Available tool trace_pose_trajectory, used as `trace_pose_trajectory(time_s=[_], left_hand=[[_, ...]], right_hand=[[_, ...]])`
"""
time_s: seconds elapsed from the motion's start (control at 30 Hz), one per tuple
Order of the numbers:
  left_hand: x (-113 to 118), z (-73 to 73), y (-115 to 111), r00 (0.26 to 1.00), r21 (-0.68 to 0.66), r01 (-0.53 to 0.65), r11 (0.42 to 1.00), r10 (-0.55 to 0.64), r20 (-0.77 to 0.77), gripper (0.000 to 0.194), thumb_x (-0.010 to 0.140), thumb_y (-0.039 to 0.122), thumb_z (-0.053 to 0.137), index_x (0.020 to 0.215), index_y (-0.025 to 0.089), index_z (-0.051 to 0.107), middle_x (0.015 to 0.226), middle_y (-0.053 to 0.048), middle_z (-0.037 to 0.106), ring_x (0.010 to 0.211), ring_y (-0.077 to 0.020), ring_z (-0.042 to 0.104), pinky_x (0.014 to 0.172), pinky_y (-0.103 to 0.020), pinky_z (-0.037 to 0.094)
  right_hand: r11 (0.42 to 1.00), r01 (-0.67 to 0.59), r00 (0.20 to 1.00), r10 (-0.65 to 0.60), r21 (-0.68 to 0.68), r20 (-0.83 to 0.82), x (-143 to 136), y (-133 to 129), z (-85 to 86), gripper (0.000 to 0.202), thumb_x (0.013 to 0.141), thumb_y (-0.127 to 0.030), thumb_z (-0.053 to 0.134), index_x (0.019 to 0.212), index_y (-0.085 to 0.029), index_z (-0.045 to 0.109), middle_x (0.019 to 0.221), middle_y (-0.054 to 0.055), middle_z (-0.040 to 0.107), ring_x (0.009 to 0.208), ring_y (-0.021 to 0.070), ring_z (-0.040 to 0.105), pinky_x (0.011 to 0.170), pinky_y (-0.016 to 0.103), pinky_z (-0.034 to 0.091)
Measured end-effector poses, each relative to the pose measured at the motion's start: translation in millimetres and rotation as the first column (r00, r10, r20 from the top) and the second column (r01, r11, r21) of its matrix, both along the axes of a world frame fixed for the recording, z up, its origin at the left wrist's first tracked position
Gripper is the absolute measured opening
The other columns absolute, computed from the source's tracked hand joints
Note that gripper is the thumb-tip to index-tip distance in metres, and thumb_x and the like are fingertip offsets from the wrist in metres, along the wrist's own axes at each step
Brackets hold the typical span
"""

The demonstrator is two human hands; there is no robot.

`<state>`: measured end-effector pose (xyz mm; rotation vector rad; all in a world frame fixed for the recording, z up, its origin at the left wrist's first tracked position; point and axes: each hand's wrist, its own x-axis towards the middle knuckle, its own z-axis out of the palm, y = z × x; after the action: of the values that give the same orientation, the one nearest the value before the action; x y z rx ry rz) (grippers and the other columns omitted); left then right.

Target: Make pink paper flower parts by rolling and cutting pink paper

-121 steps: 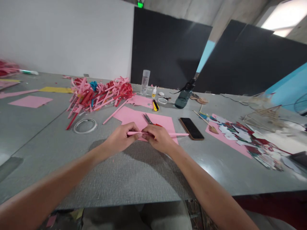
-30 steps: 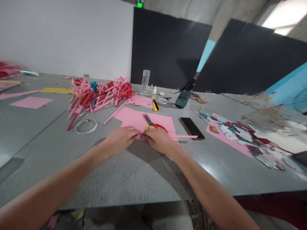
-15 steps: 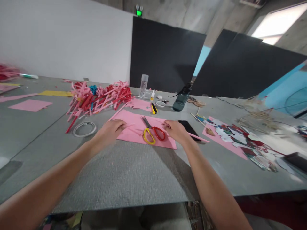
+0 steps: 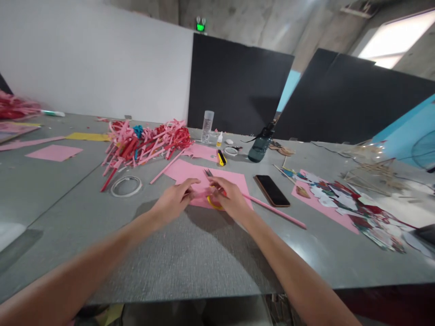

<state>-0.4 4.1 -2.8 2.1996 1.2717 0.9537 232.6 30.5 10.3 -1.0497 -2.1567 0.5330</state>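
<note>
My left hand (image 4: 175, 197) is over the left front of a pink paper sheet (image 4: 239, 179), its fingers curled together; what they pinch is too small to make out. My right hand (image 4: 226, 194) is closed on a thin pink paper rod (image 4: 278, 211), which sticks out to the right past the sheet. Under the right hand lie scissors, with the blade tips (image 4: 208, 172) and part of the yellow handle (image 4: 215, 203) showing; the rest is covered. A small gap separates the two hands.
Left are a white ring roll (image 4: 126, 186) and a heap of pink and red strips (image 4: 146, 142). Behind the sheet lie a yellow cutter (image 4: 222, 157) and a dark bottle (image 4: 261, 145). A phone (image 4: 272, 190) and paper cutouts (image 4: 340, 199) are right.
Both hands have moved inward, closer together, and my right hand now covers most of the scissors. The pink rod has shifted toward the front and no longer crosses the phone.
</note>
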Motion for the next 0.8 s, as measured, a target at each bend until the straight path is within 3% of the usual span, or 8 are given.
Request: trace_pose_trajectory(time_s=[0.07,0.23,0.4,0.5,0.63,0.8], left_hand=[[2,0.6,-2,1.000,0.004,0.019,1.000,-0.019,-0.018,0.038,0.095,0.020,0.048,0.133,0.024,0.051,0.087,-0.001,0.070,0.078,-0.0155,0.066,0.070,-0.025,0.045],[6,3.0,-6,0.996,0.000,0.038,0.999,-0.038,-0.079,0.034,0.097,0.022,0.045,0.130,0.024,0.051,0.087,-0.001,0.071,0.078,-0.0168,0.066,0.070,-0.025,0.044],[6,7.4,-9,0.978,-0.021,-0.009,1.000,0.005,-0.209,0.026,0.099,0.032,0.046,0.118,0.027,0.062,0.097,-0.003,0.074,0.083,-0.0201,0.069,0.068,-0.027,0.043],[6,8.0,-9,0.965,-0.005,-0.036,0.999,0.033,-0.262,0.021,0.096,0.036,0.052,0.103,0.026,0.069,0.097,-0.003,0.075,0.085,-0.0218,0.068,0.068,-0.028,0.044],[8,5.6,-7,0.993,-0.020,-0.022,1.000,0.019,-0.116,0.021,0.093,0.030,0.055,0.106,0.024,0.071,0.098,-0.004,0.076,0.083,-0.0192,0.068,0.072,-0.028,0.046],[7,-1.1,0,0.997,-0.067,-0.019,0.998,0.024,0.073,0.024,0.087,0.029,0.061,0.109,0.022,0.070,0.084,0.000,0.073,0.071,-0.0145,0.064,0.067,-0.025,0.046]], right_hand=[[0.996,-0.065,0.998,0.064,-0.064,-0.021,-11,-9,-0.5,0.031,0.097,-0.033,0.056,0.125,-0.022,0.064,0.118,0.008,0.070,0.099,0.0194,0.067,0.085,0.030,0.050],[0.991,-0.066,0.997,0.061,-0.118,-0.048,-15,-11,-4.6,0.017,0.094,-0.018,0.056,0.100,-0.021,0.072,0.102,0.006,0.075,0.092,0.0188,0.069,0.080,0.028,0.050],[0.993,-0.079,0.997,0.079,-0.086,0.001,-12,-8,-3.3,0.021,0.090,-0.010,0.055,0.097,-0.020,0.073,0.096,0.005,0.075,0.088,0.0181,0.069,0.079,0.028,0.049],[0.994,-0.068,0.998,0.066,-0.084,-0.018,-11,-8,-0.9,0.018,0.092,-0.015,0.057,0.099,-0.020,0.073,0.100,0.006,0.076,0.091,0.0185,0.069,0.080,0.028,0.049],[0.995,-0.023,0.997,0.015,-0.097,-0.077,-8,-7,0.6,0.017,0.093,-0.024,0.058,0.099,-0.019,0.073,0.099,0.007,0.076,0.090,0.0200,0.069,0.078,0.029,0.049],[0.993,0.008,0.983,-0.030,-0.121,-0.179,-7,-4,-1.7,0.019,0.090,-0.026,0.058,0.096,-0.018,0.074,0.089,0.006,0.074,0.079,0.0180,0.066,0.069,0.027,0.047]])
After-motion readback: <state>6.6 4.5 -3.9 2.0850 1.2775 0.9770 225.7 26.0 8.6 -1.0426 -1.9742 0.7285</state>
